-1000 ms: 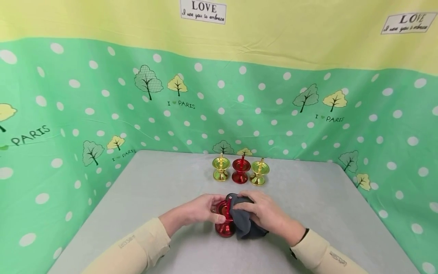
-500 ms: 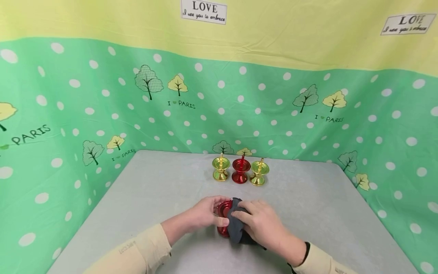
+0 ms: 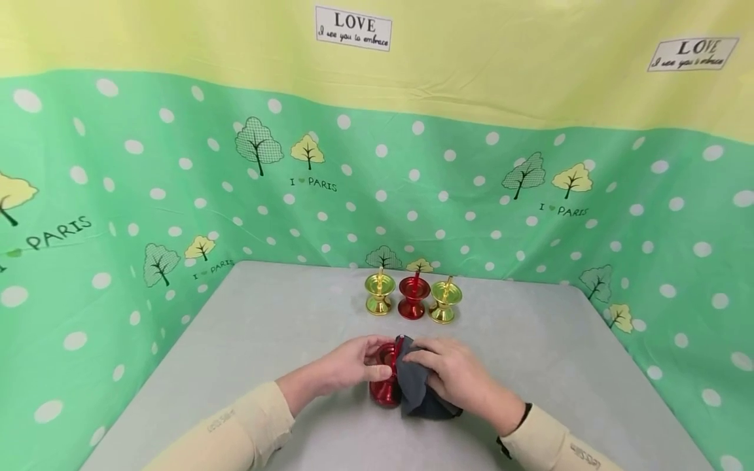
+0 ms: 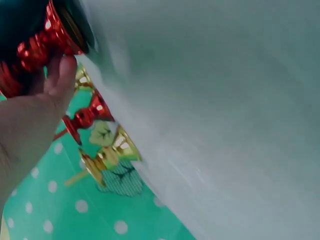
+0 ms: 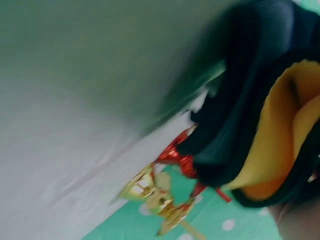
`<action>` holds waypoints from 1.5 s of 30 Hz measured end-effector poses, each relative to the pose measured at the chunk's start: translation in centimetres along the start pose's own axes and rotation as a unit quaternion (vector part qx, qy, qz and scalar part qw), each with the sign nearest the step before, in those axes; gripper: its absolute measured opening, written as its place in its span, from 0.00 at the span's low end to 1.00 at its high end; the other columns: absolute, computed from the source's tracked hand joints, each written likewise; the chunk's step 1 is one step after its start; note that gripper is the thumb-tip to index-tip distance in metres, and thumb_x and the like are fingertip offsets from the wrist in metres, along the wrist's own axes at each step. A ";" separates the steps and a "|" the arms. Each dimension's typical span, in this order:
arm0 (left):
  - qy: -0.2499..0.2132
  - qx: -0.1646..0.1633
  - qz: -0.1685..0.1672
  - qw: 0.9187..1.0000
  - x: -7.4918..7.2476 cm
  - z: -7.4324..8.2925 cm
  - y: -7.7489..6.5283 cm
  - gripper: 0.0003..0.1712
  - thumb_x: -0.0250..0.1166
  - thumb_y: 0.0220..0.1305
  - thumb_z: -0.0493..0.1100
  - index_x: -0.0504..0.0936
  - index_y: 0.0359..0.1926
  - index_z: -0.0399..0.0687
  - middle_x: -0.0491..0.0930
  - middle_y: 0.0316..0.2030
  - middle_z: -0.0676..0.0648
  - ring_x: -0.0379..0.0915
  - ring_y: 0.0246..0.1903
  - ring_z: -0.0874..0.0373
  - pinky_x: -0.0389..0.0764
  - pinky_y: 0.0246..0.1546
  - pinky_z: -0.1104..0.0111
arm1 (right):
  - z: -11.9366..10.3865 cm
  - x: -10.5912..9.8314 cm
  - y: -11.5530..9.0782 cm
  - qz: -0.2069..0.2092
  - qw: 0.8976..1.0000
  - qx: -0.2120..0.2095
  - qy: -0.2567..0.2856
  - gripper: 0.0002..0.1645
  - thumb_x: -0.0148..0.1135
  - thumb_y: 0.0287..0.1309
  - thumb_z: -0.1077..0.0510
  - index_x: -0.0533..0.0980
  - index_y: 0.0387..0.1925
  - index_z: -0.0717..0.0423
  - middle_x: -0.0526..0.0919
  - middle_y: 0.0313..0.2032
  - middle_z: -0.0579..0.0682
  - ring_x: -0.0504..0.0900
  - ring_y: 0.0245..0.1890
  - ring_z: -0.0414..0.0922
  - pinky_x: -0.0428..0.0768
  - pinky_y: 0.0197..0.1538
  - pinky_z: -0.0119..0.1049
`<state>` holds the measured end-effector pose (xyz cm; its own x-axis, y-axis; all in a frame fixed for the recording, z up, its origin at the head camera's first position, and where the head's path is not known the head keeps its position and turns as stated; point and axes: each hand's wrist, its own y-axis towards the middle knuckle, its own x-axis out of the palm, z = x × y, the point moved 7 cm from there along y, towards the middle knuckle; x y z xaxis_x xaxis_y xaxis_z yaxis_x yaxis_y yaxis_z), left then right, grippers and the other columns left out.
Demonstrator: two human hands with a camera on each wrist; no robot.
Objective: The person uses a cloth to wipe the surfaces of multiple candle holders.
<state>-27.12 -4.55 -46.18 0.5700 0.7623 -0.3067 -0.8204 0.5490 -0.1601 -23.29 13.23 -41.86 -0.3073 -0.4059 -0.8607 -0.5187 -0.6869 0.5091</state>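
Note:
A shiny red candle holder [image 3: 384, 392] with a shallow dish and a thin upright stem is near the middle front of the table. My left hand [image 3: 353, 361] grips its dish from the left, thumb in front and fingers behind. In the left wrist view, fingers of that hand [image 4: 30, 122] lie along the waist of the red holder [image 4: 37, 50]. My right hand [image 3: 462, 373] pinches a dark grey cloth [image 3: 415, 386] against the holder's right side and stem. In the right wrist view the cloth [image 5: 225, 125] folds open on a yellow-orange underside.
Behind the hands stand a gold candle holder [image 3: 379, 304], a red one [image 3: 412, 307] and another gold one [image 3: 443, 311], side by side near the grey table's [image 3: 283, 307] back edge. A green and yellow printed curtain [image 3: 330, 216] hangs around the table.
The cloth and right hand moved left over the red holder, then back a little to the right. The left hand keeps its grip. The head view has tilted slightly upward.

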 end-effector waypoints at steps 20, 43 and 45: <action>-0.034 -0.010 0.067 0.997 -0.9 0.5 0.4 0.34 0.69 0.75 0.42 0.69 0.75 0.36 0.81 0.66 0.37 0.81 0.62 0.47 0.77 0.70 0.47 | 0.9 0.0 1.2 0.035 0.999 0.003 -0.008 0.30 0.85 0.44 0.65 0.89 0.52 0.46 0.91 0.51 0.49 0.91 0.49 0.47 0.90 0.50 0.46; -0.062 -0.007 0.061 0.996 -2.3 -1.0 2.1 0.33 0.64 0.78 0.41 0.67 0.78 0.36 0.78 0.70 0.33 0.80 0.65 0.47 0.80 0.69 0.52 | 2.0 1.7 2.4 0.021 0.999 0.004 -0.028 0.30 0.87 0.43 0.63 0.88 0.52 0.46 0.90 0.54 0.50 0.90 0.52 0.50 0.88 0.53 0.47; -0.050 -0.016 0.078 0.996 -2.2 -1.0 1.9 0.34 0.65 0.78 0.43 0.67 0.79 0.39 0.78 0.70 0.34 0.79 0.67 0.46 0.79 0.69 0.51 | 1.4 1.4 2.5 0.023 0.999 0.012 -0.039 0.30 0.87 0.44 0.61 0.88 0.53 0.47 0.91 0.53 0.49 0.89 0.52 0.49 0.88 0.54 0.47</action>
<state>-29.99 -5.47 -46.73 0.4357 0.8686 -0.2359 -0.8995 0.4109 -0.1482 -26.12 11.81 -41.83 -0.3926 -0.3873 -0.8342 -0.5207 -0.6540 0.5487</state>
